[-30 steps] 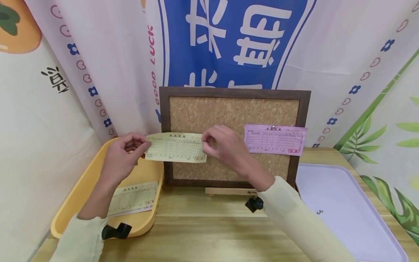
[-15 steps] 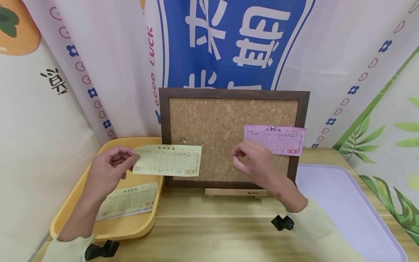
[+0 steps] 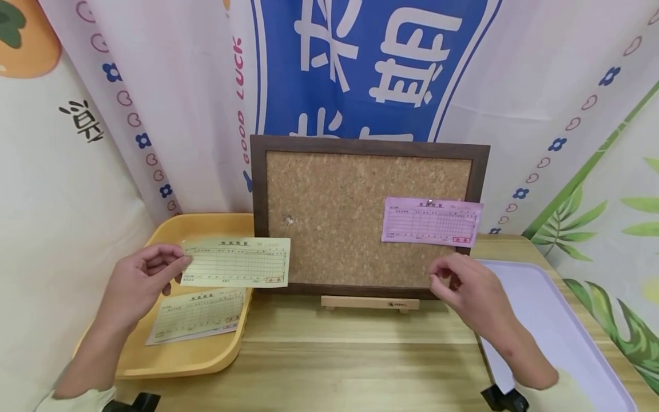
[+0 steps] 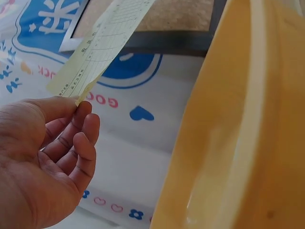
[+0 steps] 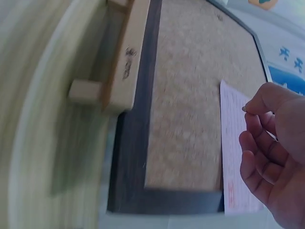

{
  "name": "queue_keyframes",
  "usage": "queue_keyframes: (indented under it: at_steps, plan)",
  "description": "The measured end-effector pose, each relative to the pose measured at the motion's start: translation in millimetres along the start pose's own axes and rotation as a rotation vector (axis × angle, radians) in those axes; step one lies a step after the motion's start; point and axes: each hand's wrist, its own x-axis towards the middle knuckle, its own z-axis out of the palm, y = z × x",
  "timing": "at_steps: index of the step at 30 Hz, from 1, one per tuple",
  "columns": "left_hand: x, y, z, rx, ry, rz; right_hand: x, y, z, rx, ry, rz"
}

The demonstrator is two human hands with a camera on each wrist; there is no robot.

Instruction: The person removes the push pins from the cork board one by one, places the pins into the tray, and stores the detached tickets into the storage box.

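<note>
My left hand (image 3: 141, 286) pinches the left end of a pale yellow-green receipt slip (image 3: 237, 263), held up in front of the yellow bin's rim and the corkboard's lower left. In the left wrist view the slip (image 4: 102, 50) rises from between thumb and index finger. My right hand (image 3: 473, 292) is just below a purple receipt slip (image 3: 432, 222), which a small silvery push pin (image 3: 429, 202) fixes to the corkboard (image 3: 334, 194) at its right side. Between the right thumb and index fingertips, the right wrist view shows a tiny pale push pin (image 5: 244, 109), mostly hidden.
More receipt slips (image 3: 198, 315) lie inside the yellow bin (image 3: 180, 366) on the left. A lilac tray (image 3: 535, 309) sits on the right. The framed board leans on a small wooden stand (image 3: 370, 302). A rough mark (image 3: 288, 219) shows on the cork's left side.
The right hand has let go of the yellow-green slip and moved right and down, away from the cork's middle. The left hand has drawn the slip left and down, off the board.
</note>
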Motion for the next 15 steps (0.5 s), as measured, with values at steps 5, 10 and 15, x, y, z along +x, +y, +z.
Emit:
queue_keyframes:
  at_steps: [5, 10, 15]
  plan:
    - [-1.4, -5.9, -10.8, 0.027, 0.025, -0.030, -18.7, 10.9, -13.7, -0.031, 0.005, 0.058]
    - [-3.0, -14.4, -23.7, 0.018, 0.066, -0.084, -31.5, 25.6, -28.2, -0.049, 0.015, 0.091]
    - [-7.0, -25.4, -38.1, 0.011, 0.098, -0.119, -45.7, 39.7, -40.2, -0.074, 0.028, 0.157]
